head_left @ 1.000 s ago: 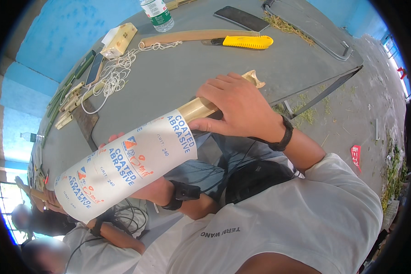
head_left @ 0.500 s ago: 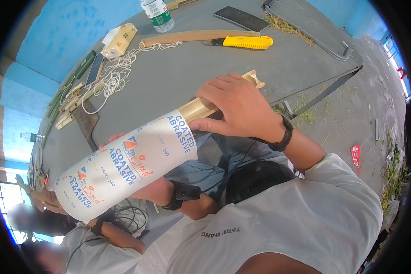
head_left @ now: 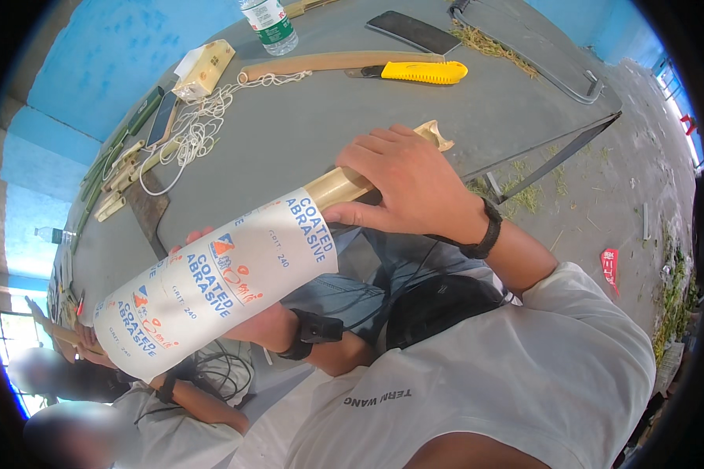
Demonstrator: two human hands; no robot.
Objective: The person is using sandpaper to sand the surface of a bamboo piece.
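A right hand (head_left: pixel 411 184) closes its grip over the upper end of a bamboo stick (head_left: pixel 352 181), fingers curled across the stem just below its notched tip, a black band on the wrist. The left hand (head_left: pixel 246 316) grips from underneath, mostly hidden, pressing a sheet of white sandpaper (head_left: pixel 211 281) around the lower stretch of the stick; only its fingertips show at the sheet's upper edge. The wrapped stick slants from lower left to upper right, held above the near edge of a grey desk (head_left: pixel 321 125). Farther out on the desk lie a yellow utility knife (head_left: pixel 422 72), a long wooden strip (head_left: pixel 328 62), a tangle of white string (head_left: pixel 199 129), a dark phone (head_left: pixel 413 31) and a plastic bottle (head_left: pixel 267 19). Another person, blurred, sits at lower left.
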